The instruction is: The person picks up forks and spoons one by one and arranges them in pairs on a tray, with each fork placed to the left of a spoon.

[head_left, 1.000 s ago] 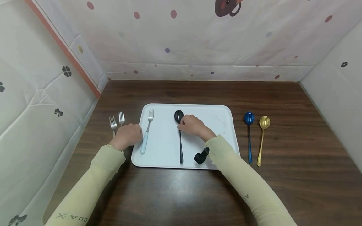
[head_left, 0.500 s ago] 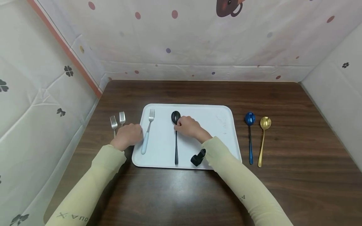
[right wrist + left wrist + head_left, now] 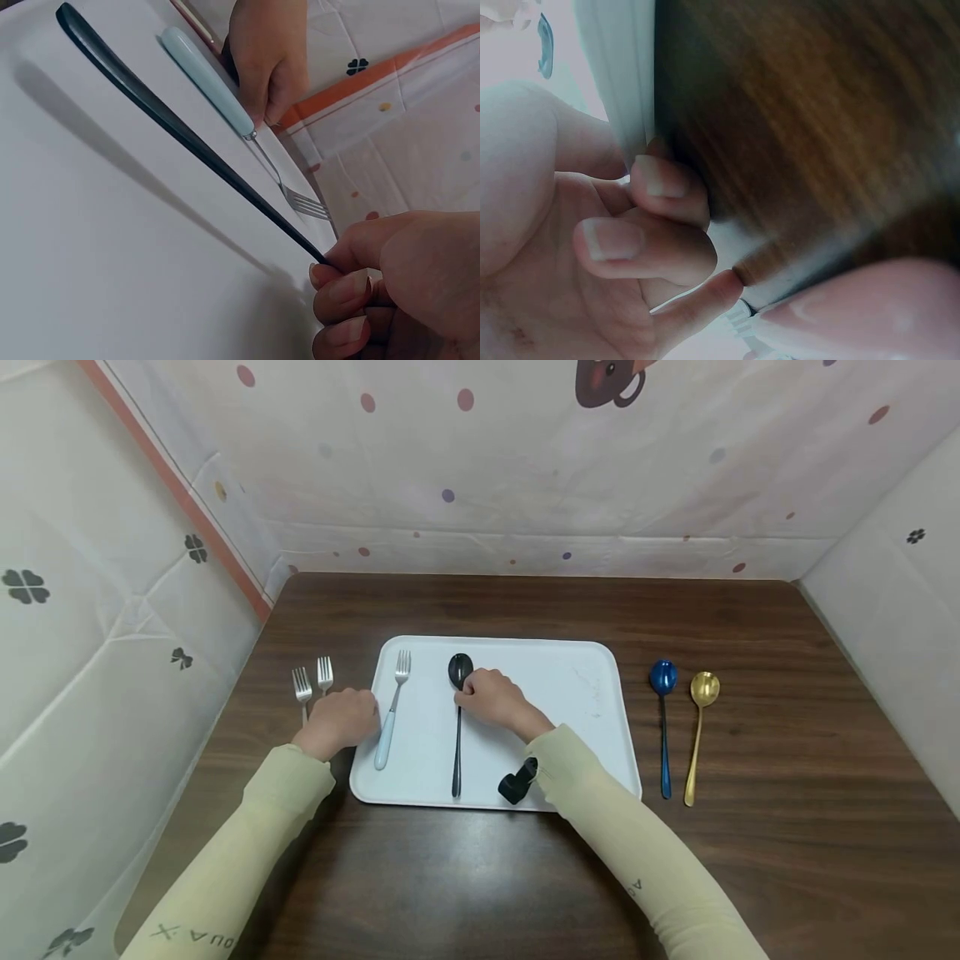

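My right hand [image 3: 498, 697] pinches a black spoon [image 3: 457, 752] by the neck, just below its bowl. The spoon is over the white tray [image 3: 558, 664], and the right wrist view shows its handle [image 3: 187, 139] casting a shadow apart from it. My left hand [image 3: 341, 722] grips the tray's left edge, with curled fingers [image 3: 667, 187] at the rim in the left wrist view. Left of the spoon, a fork with a light blue handle [image 3: 385, 742] lies on the tray. Two more forks, a left one [image 3: 302, 685] and a right one [image 3: 324, 672], are partly hidden behind my left hand.
Right of the tray, a blue spoon [image 3: 663, 727] and a gold spoon [image 3: 697, 735] lie side by side on the brown wooden table [image 3: 465, 877]. Patterned cloth [image 3: 510, 468] hangs behind the table and along both sides. A black wrist camera [image 3: 517, 781] hangs under the right sleeve.
My right hand has carried the black spoon a little to the left, closer to the blue-handled fork. The left hand stays at the tray's edge.
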